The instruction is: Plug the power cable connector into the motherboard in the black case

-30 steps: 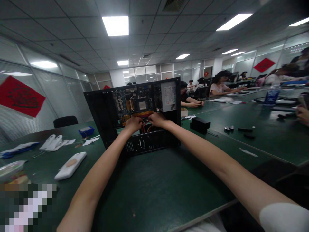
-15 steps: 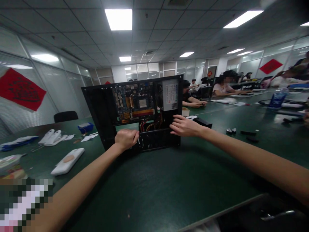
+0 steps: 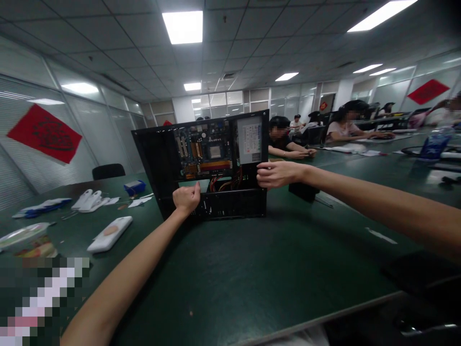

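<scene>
Two hands (image 3: 186, 198) (image 3: 275, 174) at computer case (image 3: 237, 205)

Left hand (image 3: 185, 198), right hand (image 3: 277, 174) and forearms (image 3: 139, 269) are bare above pale clothing (image 3: 306, 337).

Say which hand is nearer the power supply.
Right. The right hand is at the right edge of the computer case, just below and right of the power supply. The left hand is farther off, lower and to the left, by the case's lower panel.

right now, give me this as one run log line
computer case: open, motherboard visible inside | left hand: curled, at lower part | right hand: at right edge
</scene>
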Demonstrator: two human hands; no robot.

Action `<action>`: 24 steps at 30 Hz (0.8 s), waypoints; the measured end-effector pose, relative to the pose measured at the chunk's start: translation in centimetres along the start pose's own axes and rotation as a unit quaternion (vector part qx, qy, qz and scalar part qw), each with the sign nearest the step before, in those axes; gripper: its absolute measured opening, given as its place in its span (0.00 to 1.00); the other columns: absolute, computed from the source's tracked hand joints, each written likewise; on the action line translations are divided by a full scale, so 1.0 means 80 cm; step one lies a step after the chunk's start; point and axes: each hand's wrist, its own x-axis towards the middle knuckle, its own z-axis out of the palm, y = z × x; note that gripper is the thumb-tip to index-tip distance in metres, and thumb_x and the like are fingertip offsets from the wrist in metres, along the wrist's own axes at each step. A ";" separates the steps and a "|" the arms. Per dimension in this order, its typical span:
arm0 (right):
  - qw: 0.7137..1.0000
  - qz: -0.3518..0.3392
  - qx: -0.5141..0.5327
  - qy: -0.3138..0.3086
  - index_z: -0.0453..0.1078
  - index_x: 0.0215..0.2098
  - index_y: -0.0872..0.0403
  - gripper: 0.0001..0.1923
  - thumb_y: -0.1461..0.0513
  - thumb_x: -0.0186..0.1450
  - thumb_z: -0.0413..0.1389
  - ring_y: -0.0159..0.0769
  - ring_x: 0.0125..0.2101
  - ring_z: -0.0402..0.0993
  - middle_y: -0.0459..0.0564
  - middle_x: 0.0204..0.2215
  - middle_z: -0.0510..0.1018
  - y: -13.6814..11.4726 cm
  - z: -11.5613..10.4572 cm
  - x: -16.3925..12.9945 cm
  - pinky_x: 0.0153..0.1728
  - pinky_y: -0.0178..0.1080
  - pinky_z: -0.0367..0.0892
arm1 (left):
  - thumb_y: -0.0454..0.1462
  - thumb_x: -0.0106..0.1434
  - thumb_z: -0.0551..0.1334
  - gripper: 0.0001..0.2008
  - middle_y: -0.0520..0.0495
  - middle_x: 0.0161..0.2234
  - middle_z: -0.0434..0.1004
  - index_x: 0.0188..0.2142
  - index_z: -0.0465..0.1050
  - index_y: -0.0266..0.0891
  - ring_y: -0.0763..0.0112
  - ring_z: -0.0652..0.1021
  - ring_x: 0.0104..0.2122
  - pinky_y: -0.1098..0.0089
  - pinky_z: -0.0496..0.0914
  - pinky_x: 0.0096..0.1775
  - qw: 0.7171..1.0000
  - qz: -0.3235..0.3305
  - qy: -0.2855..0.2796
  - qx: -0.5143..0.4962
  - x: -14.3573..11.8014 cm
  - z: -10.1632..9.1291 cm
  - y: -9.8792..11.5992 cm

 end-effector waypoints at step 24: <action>0.946 -0.191 -0.155 0.214 0.69 0.19 0.54 0.38 0.39 0.74 0.42 0.34 0.22 0.60 0.46 0.18 0.67 -0.099 -0.064 0.120 0.29 0.40 0.49 | 0.55 0.70 0.52 0.30 0.47 0.18 0.72 0.22 0.74 0.39 0.66 0.75 0.23 0.70 0.64 0.28 0.903 -0.119 0.049 -0.411 0.091 0.054 -0.049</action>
